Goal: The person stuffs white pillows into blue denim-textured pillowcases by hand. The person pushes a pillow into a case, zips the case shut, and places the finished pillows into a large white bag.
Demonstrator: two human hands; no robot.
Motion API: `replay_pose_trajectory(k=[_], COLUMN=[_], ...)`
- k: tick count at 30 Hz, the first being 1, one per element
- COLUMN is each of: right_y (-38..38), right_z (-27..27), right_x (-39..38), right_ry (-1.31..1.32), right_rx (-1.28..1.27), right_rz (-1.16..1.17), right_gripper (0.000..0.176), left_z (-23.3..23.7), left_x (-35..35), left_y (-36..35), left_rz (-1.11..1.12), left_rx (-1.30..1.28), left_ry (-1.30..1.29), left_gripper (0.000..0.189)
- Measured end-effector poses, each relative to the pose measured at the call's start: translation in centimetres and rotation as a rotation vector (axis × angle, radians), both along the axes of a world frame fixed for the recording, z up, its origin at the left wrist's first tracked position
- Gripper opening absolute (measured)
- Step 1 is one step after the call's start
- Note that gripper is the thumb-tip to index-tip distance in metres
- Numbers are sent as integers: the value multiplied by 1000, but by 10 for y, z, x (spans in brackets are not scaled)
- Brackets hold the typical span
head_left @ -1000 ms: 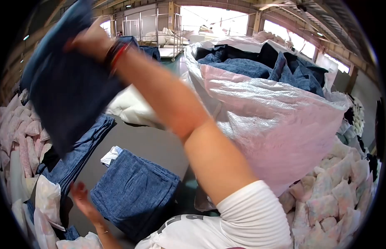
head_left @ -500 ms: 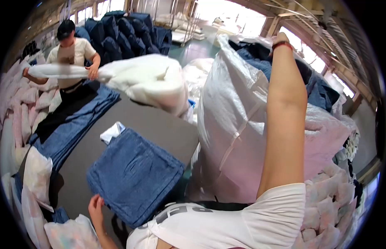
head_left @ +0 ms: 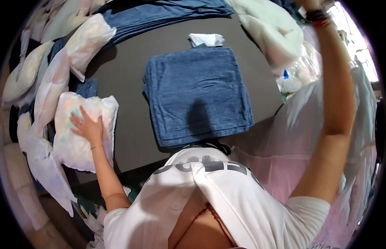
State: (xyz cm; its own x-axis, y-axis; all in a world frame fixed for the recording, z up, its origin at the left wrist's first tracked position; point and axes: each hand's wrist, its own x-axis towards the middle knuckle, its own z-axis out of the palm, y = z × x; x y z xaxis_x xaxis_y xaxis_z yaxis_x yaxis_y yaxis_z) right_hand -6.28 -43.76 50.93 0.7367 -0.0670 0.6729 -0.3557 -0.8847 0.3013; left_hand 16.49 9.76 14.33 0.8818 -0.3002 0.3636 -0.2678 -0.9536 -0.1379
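Observation:
My left hand (head_left: 88, 126) lies on a small white cushion (head_left: 72, 151) with pale coloured patches, its fingers spread. The cushion rests at the left edge of the grey table (head_left: 124, 137). In front of my body sits a stack of folded blue fabric covers (head_left: 193, 89). A small white cloth piece (head_left: 206, 40) pokes out past its far side. My right arm stretches up and away to the right. Only part of my right hand (head_left: 310, 4) shows at the top edge, so its fingers and anything in them are hidden.
More white cushions (head_left: 87, 41) pile up along the left. Long blue fabric (head_left: 159, 16) lies across the far side of the table. Fluffy white batting (head_left: 276, 33) covers the far right corner. A large translucent sack (head_left: 267, 153) stands at my right.
My view has swung down and left toward the table. My left hand has moved from beside the blue stack onto the cushion. My right arm is still stretched out to the right.

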Motion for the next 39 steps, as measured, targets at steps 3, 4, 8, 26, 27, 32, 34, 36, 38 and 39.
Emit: replay_pose_trajectory(k=[3, 4, 8, 26, 27, 32, 34, 36, 38, 39], right_y=[39, 85, 116, 52, 75, 89, 60, 46, 82, 106], right_z=[-193, -222, -438, -307, -304, -306, -346, -347, -288, -267], right_x=[21, 11, -39, -124, -138, -136, -126, -110, -95, -81], right_ry=[322, 508, 378, -2, -70, -103, -143, -207, -117, -46], right_rx=[299, 640, 574, 1433, 1968, 2006, 1760, 1879, 1908, 1839], right_rz=[37, -68, -55, -135, -48, -189, -97, 109, 405, 534], right_gripper=[49, 64, 61, 89, 83, 83, 90, 100, 109, 111], left_z=[4, 8, -20, 44, 9, -3, -9, -10, -23, -33], left_x=[1, -3, 51, -177, -181, -169, -166, -172, -165, -166], left_y=[37, 38, 67, -249, -252, -263, -260, -248, -235, -240], left_rz=[216, 201, 23, -1277, -1285, -1401, -1369, -1228, -1125, -1183], left_rx=[-49, 33, -4, -275, -255, -426, -868, -1002, -876, -930], left_ry=[116, 183, 292, 427, 405, 451, 590, 452, 458, 319], left_gripper=[102, 99, 80, 78, 78, 69, 58, 42, 28, 25])
